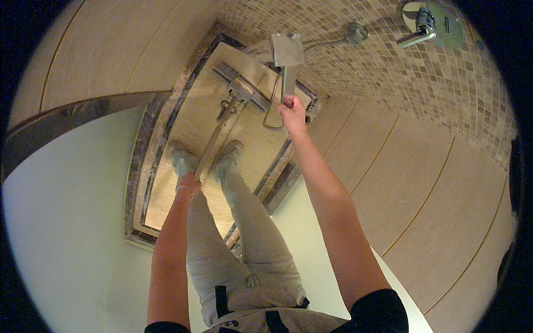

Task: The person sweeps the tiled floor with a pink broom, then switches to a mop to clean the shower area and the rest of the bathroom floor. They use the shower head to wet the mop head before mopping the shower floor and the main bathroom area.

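Observation:
My left hand (191,185) is closed around the upper end of a long pole (212,141). The pole runs down to a wide, flat mop or squeegee head (241,89) resting on the ribbed shower floor (187,112). Held up in my right hand (293,114) is a square hand shower (288,52), gripped by its flat handle. Its flexible hose (266,118) hangs in a loop below and beside that hand. Whether water is flowing from the hand shower is not clear.
A chrome lever mixer (420,29) and a round hose outlet (357,33) stick out from the mosaic wall (395,75). Large tiles (399,179) cover the right wall. Dark stone edging (166,125) borders the floor. My shoes (231,152) stand on either side of the pole.

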`<state>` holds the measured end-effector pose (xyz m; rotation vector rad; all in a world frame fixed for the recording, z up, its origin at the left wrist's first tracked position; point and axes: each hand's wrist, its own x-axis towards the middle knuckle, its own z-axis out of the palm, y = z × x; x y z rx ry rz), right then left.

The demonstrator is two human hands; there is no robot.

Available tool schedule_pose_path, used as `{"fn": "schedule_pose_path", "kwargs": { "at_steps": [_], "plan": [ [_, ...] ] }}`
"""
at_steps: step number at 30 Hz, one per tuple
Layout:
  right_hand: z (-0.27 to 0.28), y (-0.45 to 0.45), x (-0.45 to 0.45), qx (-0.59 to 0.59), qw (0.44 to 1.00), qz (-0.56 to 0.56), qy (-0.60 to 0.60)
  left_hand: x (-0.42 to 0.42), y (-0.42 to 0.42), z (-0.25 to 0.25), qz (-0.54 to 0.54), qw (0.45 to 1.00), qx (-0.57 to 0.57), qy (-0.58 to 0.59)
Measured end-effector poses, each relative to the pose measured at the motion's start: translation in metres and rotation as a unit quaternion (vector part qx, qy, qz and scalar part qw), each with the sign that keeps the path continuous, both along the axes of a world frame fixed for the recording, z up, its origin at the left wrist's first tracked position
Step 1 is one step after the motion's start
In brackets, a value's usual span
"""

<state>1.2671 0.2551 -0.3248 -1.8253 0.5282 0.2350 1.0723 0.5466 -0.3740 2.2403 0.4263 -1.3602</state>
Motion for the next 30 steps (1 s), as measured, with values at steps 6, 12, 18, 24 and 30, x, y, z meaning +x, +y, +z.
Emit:
{"fn": "schedule_pose_path", "kwargs": {
  "at_steps": [6,12,18,24,30],
  "plan": [
    [-0.014,-0.009,-0.009,-0.040,0.998,0.029,-0.029,-0.003,-0.003,-0.007,0.005,1.000,-0.006,-0.023],
    [-0.022,-0.044,-0.037,-0.156,0.986,0.060,-0.004,-0.008,0.002,-0.011,0.027,0.999,-0.018,-0.019],
    [-0.010,-0.069,-0.063,-0.116,0.991,0.019,0.064,-0.011,0.008,-0.015,0.080,0.996,-0.042,-0.012],
    [-0.003,-0.091,-0.086,-0.176,0.981,0.004,0.080,-0.001,0.002,0.003,0.071,0.996,-0.054,-0.012],
    [-0.019,-0.092,-0.088,-0.182,0.981,0.026,0.068,-0.024,0.006,-0.027,0.117,0.992,-0.052,-0.017]
  ]
}}
